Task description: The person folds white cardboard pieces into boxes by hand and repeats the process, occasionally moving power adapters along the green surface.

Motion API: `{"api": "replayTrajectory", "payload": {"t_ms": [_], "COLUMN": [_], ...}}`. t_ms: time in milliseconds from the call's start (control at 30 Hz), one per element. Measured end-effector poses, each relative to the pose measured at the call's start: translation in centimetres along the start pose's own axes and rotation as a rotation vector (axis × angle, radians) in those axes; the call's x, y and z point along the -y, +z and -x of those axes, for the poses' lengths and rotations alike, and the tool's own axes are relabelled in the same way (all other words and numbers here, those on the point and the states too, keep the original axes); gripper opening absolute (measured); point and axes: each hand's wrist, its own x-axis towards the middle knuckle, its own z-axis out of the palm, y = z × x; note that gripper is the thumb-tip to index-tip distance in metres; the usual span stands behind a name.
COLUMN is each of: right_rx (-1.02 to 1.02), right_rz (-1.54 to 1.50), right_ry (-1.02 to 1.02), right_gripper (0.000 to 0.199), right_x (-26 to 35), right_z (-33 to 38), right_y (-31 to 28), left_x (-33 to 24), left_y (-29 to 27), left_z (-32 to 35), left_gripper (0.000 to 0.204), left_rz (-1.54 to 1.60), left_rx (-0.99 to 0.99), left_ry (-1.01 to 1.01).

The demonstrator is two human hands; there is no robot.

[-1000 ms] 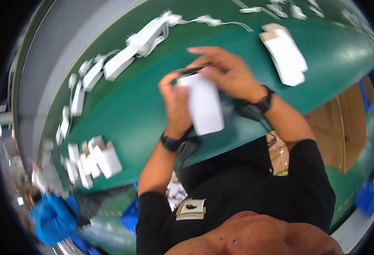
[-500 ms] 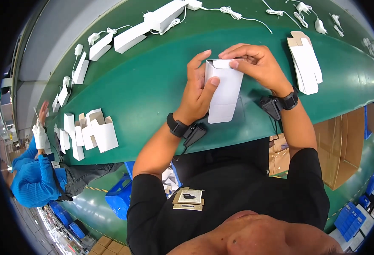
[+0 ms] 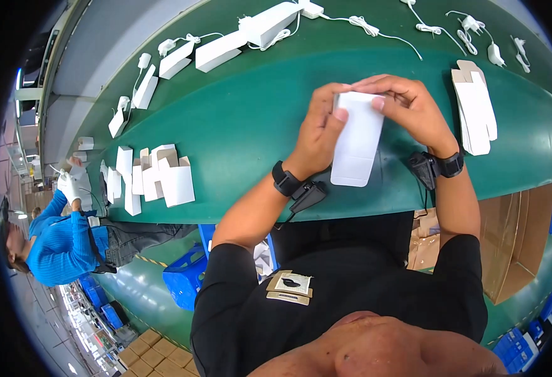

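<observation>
Over the green table I hold a white cardboard box (image 3: 356,138) between both hands, its long open flap pointing toward me. My left hand (image 3: 321,129) grips the box's left side, with the thumb on the face near the top. At the upper right corner my right hand (image 3: 408,107) is closed on the box, its thumb pressing the front edge while the fingers reach over the far end. That far end is mostly covered by my fingers. A black strap with a small black device is on each wrist.
To the right lies a stack of flattened white cartons (image 3: 474,113). Opened white boxes (image 3: 163,176) stand at the left. White chargers with cables (image 3: 364,25) and more boxes line the far belt. A person in blue (image 3: 69,239) works at the far left. A large brown carton (image 3: 514,232) stands below right.
The box's top flap, visible before, is now folded down out of sight under my fingers. My left fingers have closed in along the far edge. The whole view has shifted slightly.
</observation>
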Motion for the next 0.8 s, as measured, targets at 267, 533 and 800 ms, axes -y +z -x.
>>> {"api": "replayTrajectory", "payload": {"t_ms": [267,533,800], "right_rx": [0.065,-0.290,-0.192], "right_rz": [0.172,1.065,1.176], "right_ry": [-0.052,-0.164,0.298], "right_gripper": [0.043,0.070,0.084], "right_x": [2.5,9.4,6.5], "right_z": [1.1,10.2,15.6], "right_y": [-0.5,-5.7,-13.5], "left_x": [-1.8,-3.6,1.3], "left_y": [0.6,-3.1,-4.7], "left_z": [-0.9,-6.1,-12.0], "left_gripper": [0.030,0.028,0.025], "left_rz": [0.192,0.055,0.182], "left_rx": [-0.056,-0.590,-0.505], "left_ry": [-0.146,-0.276,-0.269]}}
